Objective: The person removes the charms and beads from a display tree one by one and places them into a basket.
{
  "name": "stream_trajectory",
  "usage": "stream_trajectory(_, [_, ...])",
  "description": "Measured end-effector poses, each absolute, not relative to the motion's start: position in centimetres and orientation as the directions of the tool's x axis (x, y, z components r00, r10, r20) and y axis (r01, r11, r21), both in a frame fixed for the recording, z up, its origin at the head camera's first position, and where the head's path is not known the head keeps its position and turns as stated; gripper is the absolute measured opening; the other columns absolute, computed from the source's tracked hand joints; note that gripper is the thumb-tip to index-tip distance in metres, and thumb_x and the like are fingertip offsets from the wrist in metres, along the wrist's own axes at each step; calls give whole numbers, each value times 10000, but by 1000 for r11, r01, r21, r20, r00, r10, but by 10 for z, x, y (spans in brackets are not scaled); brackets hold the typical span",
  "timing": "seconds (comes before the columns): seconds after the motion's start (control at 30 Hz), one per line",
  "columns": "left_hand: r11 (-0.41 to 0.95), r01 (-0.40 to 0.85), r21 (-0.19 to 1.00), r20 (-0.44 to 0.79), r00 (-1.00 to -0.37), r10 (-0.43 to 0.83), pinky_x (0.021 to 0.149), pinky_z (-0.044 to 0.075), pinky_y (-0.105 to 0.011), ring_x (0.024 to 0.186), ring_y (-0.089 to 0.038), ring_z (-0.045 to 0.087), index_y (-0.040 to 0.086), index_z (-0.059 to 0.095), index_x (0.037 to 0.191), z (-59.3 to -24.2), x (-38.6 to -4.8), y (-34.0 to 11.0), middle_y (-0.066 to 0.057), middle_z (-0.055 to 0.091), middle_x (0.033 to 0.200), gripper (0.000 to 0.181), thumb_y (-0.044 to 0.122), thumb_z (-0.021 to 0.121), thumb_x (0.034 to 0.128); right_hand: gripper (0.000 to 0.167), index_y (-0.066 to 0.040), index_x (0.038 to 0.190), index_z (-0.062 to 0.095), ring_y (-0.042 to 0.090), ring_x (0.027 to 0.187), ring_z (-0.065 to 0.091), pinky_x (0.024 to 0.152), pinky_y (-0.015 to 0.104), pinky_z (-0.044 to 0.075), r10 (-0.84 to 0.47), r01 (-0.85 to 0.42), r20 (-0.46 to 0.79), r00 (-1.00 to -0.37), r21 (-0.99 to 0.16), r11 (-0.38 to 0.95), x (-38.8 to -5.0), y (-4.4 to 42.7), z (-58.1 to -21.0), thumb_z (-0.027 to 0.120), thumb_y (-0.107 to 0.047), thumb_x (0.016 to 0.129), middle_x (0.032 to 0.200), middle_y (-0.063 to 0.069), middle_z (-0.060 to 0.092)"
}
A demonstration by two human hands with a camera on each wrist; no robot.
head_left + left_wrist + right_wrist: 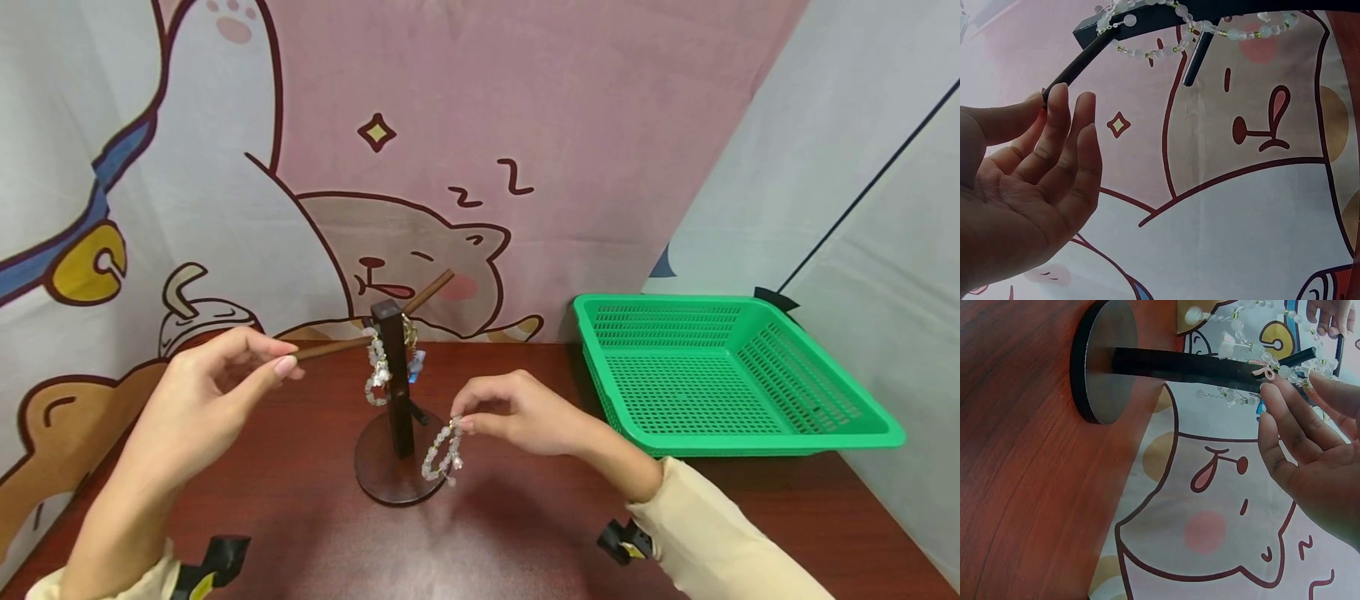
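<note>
A dark wooden jewellery stand (398, 417) with a round base stands upright on the table. My left hand (206, 404) pinches the outer end of its left peg (333, 348) between thumb and fingers; the left wrist view shows the other fingers loosely bent. A pale beaded bracelet (376, 367) hangs on that peg near the post. Behind the post hangs a strand with a blue charm (416, 365). My right hand (525, 412) pinches another pale beaded bracelet (430, 463), which dangles beside the post over the base. In the right wrist view the bracelets overlap near the fingertips.
A green plastic basket (772, 442) stands on the right of the reddish-brown table (300, 517). Behind the table hangs a cartoon-printed cloth (600, 167). A second upper peg (431, 290) sticks out to the back right, and a short lower peg (417, 410) points forward right.
</note>
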State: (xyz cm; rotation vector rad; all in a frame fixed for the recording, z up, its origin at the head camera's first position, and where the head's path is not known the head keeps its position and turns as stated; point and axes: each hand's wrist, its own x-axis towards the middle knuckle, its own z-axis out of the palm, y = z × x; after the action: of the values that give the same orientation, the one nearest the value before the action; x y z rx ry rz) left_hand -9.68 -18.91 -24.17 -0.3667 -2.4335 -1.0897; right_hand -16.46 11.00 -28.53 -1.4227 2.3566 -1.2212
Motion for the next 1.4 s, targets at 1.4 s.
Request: stream_trajectory(1.4, [635, 446, 631, 510, -855, 94, 476, 348, -229, 658, -28, 585, 103, 614, 887, -242, -98, -191, 39, 674, 767, 44, 64, 595, 881, 67, -19, 929, 613, 149, 750, 638, 691, 308, 503, -647, -524, 194, -737, -769, 366, -164, 183, -269, 575, -4, 876, 815, 57, 653])
